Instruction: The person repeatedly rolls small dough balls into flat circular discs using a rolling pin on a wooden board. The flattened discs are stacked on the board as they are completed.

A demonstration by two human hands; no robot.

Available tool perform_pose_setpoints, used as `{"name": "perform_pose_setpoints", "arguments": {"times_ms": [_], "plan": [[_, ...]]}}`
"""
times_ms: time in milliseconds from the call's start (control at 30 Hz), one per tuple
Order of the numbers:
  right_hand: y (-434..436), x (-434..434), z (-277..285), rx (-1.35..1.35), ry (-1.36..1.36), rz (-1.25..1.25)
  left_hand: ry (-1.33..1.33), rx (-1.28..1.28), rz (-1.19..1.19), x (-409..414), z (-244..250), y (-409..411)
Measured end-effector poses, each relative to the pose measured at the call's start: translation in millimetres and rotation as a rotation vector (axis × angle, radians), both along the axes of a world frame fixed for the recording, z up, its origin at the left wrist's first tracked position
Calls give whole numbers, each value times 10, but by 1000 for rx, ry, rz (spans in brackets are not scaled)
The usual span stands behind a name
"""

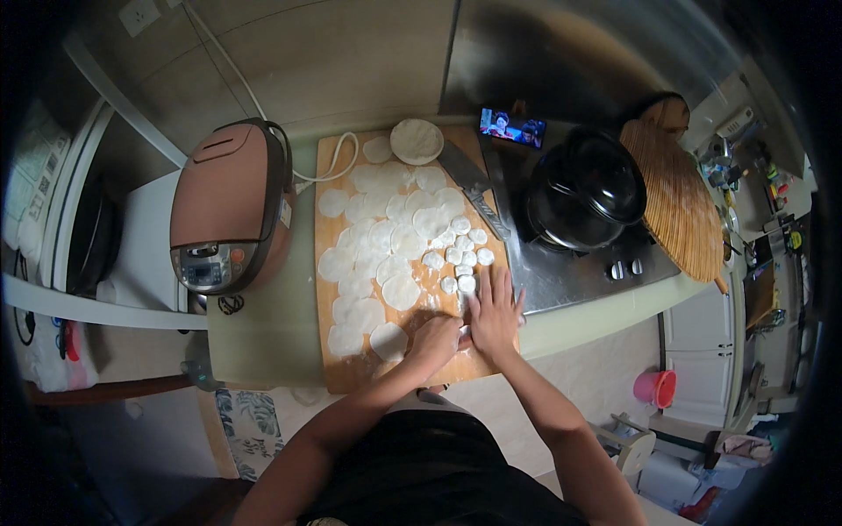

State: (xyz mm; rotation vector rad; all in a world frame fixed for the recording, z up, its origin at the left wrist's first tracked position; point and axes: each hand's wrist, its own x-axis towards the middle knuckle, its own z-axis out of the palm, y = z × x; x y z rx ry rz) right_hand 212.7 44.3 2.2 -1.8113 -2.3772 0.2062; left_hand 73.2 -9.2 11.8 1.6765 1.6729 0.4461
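Observation:
On a floured wooden board (416, 358), my left hand (435, 342) is curled low near the front edge, close to a piece of dough (465, 333). Flat beside it, fingers stretched forward, lies my right hand (495, 315), over what seems to be a small rolling pin, mostly hidden. Several small floured dough pieces (466, 283) sit just beyond my right fingertips. Many thin round dough wrappers (400, 292) overlap across the board's left and middle. A bowl of flour (416, 141) and a cleaver (470, 179) with a patterned handle rest at the back.
A pink rice cooker (223, 191) stands left of the board on the pale counter (263, 342). To the right are a gas stove (559, 289), a black lidded pot (579, 191) and a round slatted tray (677, 197). A phone (513, 127) playing video leans behind.

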Motion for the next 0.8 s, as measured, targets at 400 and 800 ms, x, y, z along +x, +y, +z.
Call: {"name": "perform_pose_setpoints", "arguments": {"times_ms": [400,800], "plan": [[-104,130,-42,11,-48,57,-23,-57,-35,-16,56,4],[-126,157,-29,-42,23,63,-157,-12,-8,-18,-25,-24]]}}
